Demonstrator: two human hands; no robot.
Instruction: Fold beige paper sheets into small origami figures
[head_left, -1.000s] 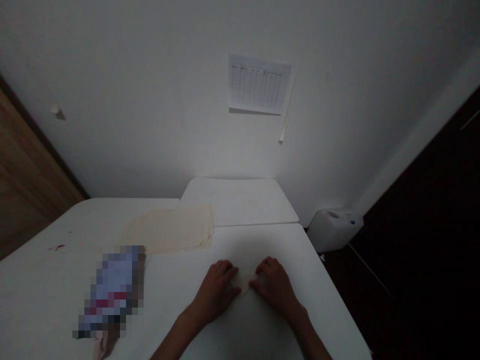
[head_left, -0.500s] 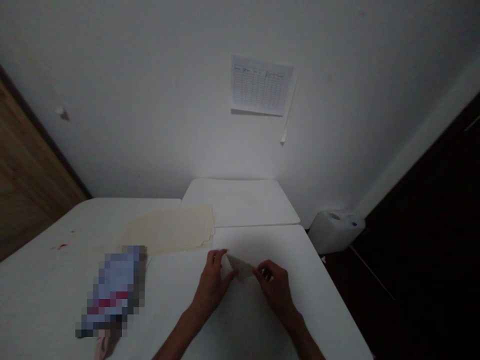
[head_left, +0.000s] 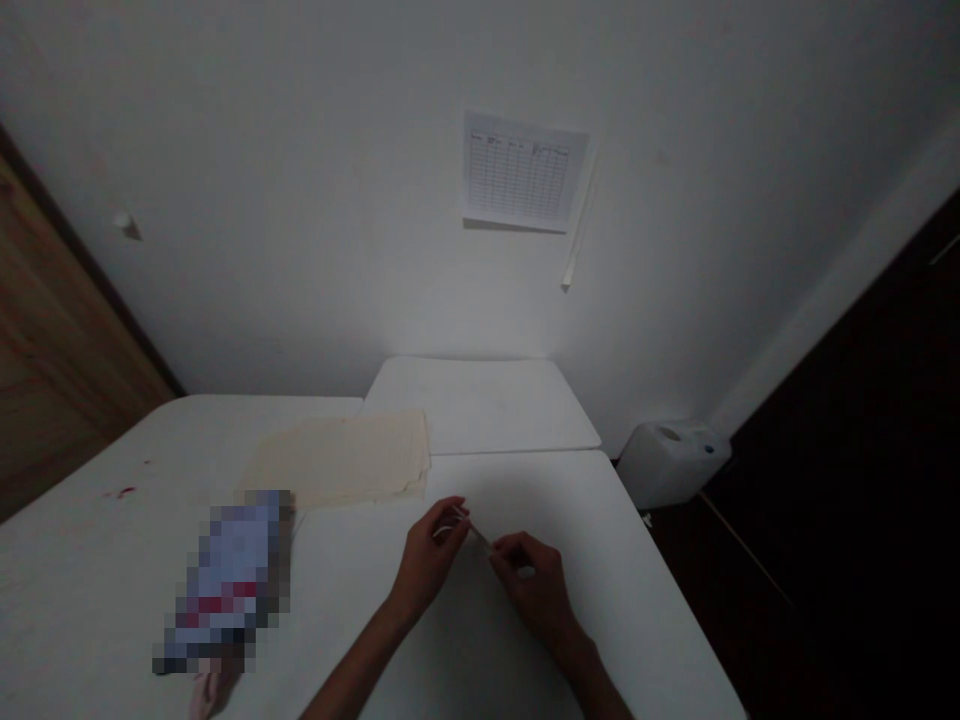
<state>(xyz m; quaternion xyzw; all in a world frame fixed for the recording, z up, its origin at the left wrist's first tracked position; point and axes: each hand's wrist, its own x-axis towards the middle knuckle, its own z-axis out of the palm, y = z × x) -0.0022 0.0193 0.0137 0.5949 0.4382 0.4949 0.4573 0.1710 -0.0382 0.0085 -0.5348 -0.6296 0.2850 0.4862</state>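
Observation:
A small piece of pale paper (head_left: 478,534) is stretched between my two hands above the white table. It shows nearly edge-on, as a thin slanting strip. My left hand (head_left: 431,555) pinches its upper left end between thumb and fingers, with part of the paper curling inside the grip. At the lower right end, my right hand (head_left: 534,585) pinches the paper with thumb and index finger, the other fingers curled in. Behind my left hand lie thin cream sheets (head_left: 345,460), flat on the table and touched by neither hand.
The white table (head_left: 510,400) meets the wall. A pixelated blue-grey and red thing (head_left: 225,570) lies left, its kind unclear. Pinkish cloth (head_left: 210,690) shows below it. A printed table sheet (head_left: 521,175) hangs on the wall. A white plastic jerrycan (head_left: 671,465) stands right of the table.
The paper has turned from a wide triangular face to a narrow edge. My right hand has shifted slightly left and down, closer to my left hand; both still grip the paper.

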